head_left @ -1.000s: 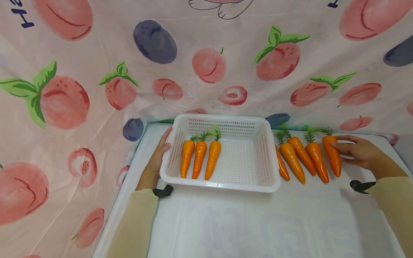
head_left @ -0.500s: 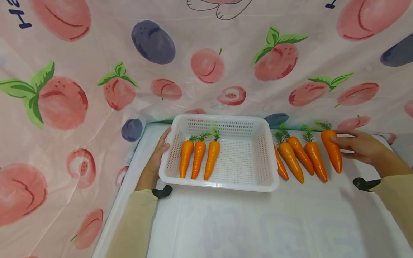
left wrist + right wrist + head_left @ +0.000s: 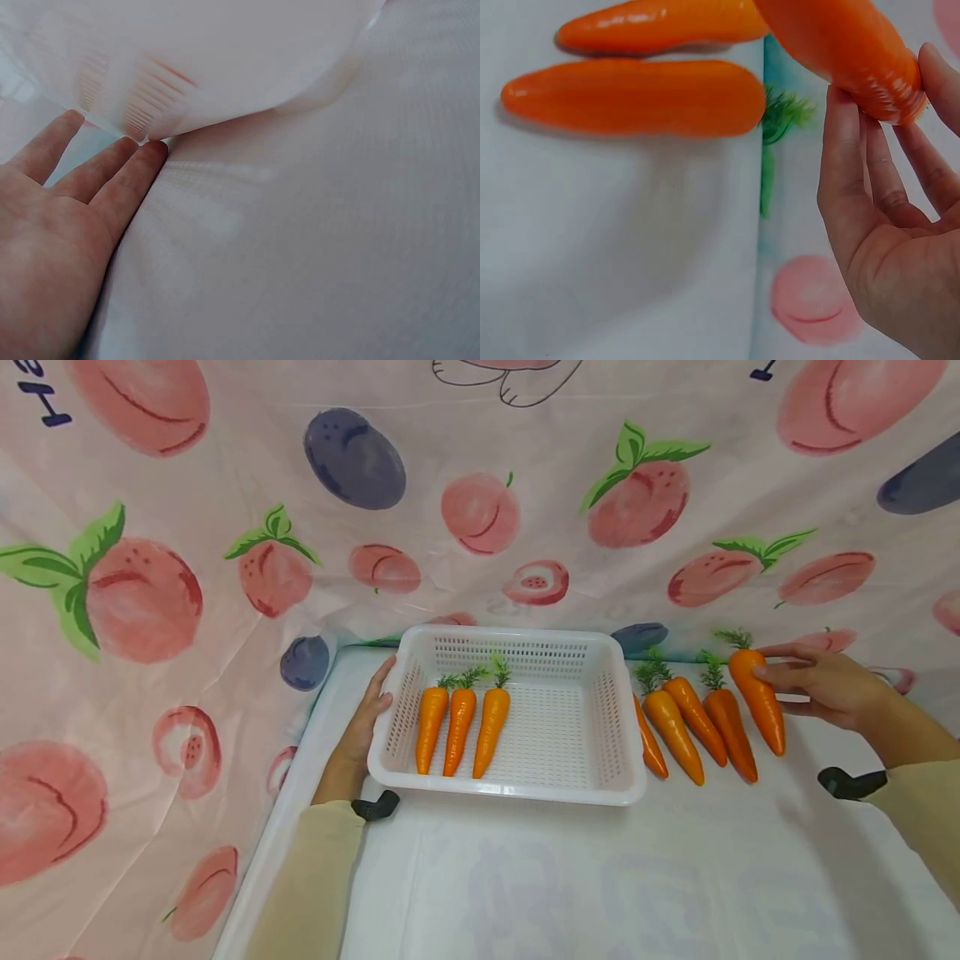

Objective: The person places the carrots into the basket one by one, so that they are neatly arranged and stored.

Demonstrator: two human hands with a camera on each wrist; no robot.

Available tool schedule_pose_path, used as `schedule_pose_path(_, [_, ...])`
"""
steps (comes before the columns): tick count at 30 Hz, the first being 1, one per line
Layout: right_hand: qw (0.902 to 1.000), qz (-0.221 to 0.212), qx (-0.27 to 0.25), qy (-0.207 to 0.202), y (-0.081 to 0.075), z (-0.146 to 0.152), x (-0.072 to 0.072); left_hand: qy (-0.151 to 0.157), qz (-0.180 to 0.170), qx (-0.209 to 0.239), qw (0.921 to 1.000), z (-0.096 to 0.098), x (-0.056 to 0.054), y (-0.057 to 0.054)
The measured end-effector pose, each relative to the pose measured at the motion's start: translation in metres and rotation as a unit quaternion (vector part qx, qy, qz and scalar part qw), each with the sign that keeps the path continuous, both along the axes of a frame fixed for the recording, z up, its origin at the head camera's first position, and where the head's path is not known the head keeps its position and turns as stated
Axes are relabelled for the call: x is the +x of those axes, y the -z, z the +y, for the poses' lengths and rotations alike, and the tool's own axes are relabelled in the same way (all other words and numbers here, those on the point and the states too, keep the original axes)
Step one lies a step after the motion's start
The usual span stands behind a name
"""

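Between the thumb and fingers of my right hand (image 3: 836,687), a carrot (image 3: 759,702) is held by its thick top end, lifted off the table with its tip pointing down. The right wrist view shows the held carrot (image 3: 855,52) above the hand's fingertips. My left hand (image 3: 360,735) touches the left side of a white plastic basket (image 3: 555,793) with fairly straight fingers. The left wrist view has the fingers (image 3: 124,176) against the basket's lower wall (image 3: 225,67). Three carrots (image 3: 460,731) lie side by side in the left part of the basket, green tops away from me.
Several carrots (image 3: 675,735) lie on the white table (image 3: 525,877) right of the basket; one is partly hidden by its rim. A fruit-printed cloth (image 3: 442,435) hangs behind the table and along its left side.
My right hand has raised its carrot off the table and carried it slightly left, toward the other loose carrots. The left hand stays on the basket.
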State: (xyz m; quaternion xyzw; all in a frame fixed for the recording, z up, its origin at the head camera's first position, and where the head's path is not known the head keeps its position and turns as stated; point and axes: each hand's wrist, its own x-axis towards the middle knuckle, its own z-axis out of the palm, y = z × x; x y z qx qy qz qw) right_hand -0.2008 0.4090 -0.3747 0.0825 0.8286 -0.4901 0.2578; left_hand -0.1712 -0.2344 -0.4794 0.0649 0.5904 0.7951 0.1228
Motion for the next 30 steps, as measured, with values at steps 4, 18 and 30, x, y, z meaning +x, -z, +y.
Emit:
schedule_pose_path(4, [0.9999,0.009,0.003,-0.005,-0.008,-0.012,0.0,-0.004,-0.003,-0.001,1.0,-0.001,-0.001,0.003])
schedule_pose_path(18, [0.9991,0.022,0.002,-0.035,-0.033,-0.063,-0.005,-0.006,-0.004,0.001,1.0,-0.003,-0.005,0.009])
schedule_pose_path(30, [0.9959,0.037,-0.023,-0.08,-0.046,-0.125,-0.014,-0.007,-0.006,-0.003,0.9999,-0.004,-0.005,0.009])
